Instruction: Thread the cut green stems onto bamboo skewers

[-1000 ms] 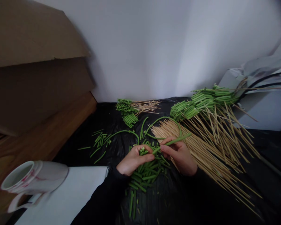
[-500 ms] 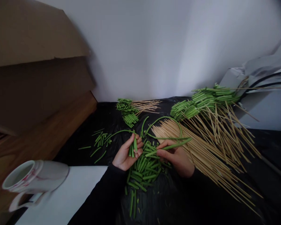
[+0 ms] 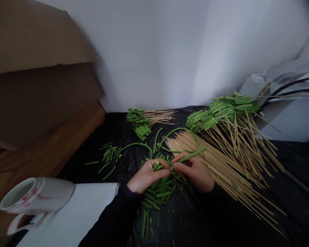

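My left hand [image 3: 145,177] is closed round a small bunch of cut green stem pieces [image 3: 157,166], their ends sticking up. Just to its right, my right hand [image 3: 194,169] pinches a long green stem [image 3: 193,154] that slants up to the right, its near end meeting the bunch. Both hands hover over a loose pile of cut green pieces [image 3: 158,192] on black plastic sheeting [image 3: 221,219].
A big spread of bamboo skewers [image 3: 234,161] lies right of the hands. Skewered green bundles [image 3: 221,111] sit at the back right, a smaller bundle [image 3: 139,121] at the back centre. A white mug [image 3: 28,199] and white paper [image 3: 77,212] lie at the lower left, beside wood and cardboard.
My left hand had opened and turned palm up with pieces half a second ago; it has turned back and closed on the bunch beside my right hand's stem.
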Demonstrator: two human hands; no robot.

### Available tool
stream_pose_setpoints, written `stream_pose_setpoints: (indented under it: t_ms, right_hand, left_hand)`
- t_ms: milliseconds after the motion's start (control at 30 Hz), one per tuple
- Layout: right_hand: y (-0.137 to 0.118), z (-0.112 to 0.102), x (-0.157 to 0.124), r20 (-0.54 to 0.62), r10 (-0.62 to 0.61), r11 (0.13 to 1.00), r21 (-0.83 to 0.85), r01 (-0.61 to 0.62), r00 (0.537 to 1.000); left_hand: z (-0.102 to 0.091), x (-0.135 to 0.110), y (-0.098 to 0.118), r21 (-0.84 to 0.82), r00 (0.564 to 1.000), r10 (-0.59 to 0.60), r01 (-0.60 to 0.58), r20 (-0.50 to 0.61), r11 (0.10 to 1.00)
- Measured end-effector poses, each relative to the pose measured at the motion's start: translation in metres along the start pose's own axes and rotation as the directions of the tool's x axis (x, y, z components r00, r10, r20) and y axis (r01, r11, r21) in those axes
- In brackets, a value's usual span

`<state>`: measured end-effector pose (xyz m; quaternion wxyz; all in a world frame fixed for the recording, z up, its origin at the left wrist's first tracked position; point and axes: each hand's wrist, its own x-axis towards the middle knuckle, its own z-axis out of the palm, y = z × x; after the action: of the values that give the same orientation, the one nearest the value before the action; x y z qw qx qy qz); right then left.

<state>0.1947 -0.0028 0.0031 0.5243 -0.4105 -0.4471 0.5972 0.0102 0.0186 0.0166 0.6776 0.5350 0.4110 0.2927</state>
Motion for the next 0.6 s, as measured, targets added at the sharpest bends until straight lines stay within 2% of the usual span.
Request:
stream_pose_setpoints:
  t_ms: [167,367,467,600]
  right_hand:
    - [-0.002,-0.014,0.004,-0.043,-0.072,0.99,0.115,0.077,0.996]
    - [-0.01,-0.009,0.002,-0.107,-0.165,0.981,-0.117,0.152,0.98]
    - [-0.013,-0.004,0.001,-0.158,-0.191,0.969,-0.188,0.16,0.969]
    - [-0.015,-0.003,0.001,-0.163,-0.191,0.965,-0.211,0.155,0.968]
  left_hand:
    - [-0.003,0.001,-0.003,0.053,0.998,-0.053,0.051,0.035,0.997]
    - [0.0,0.0,-0.001,0.123,0.989,-0.085,0.07,0.122,0.99]
    - [0.0,0.001,-0.002,0.126,0.991,-0.088,0.074,0.105,0.989]
    - [-0.002,0.002,-0.004,0.14,0.993,-0.084,0.072,0.083,0.988]
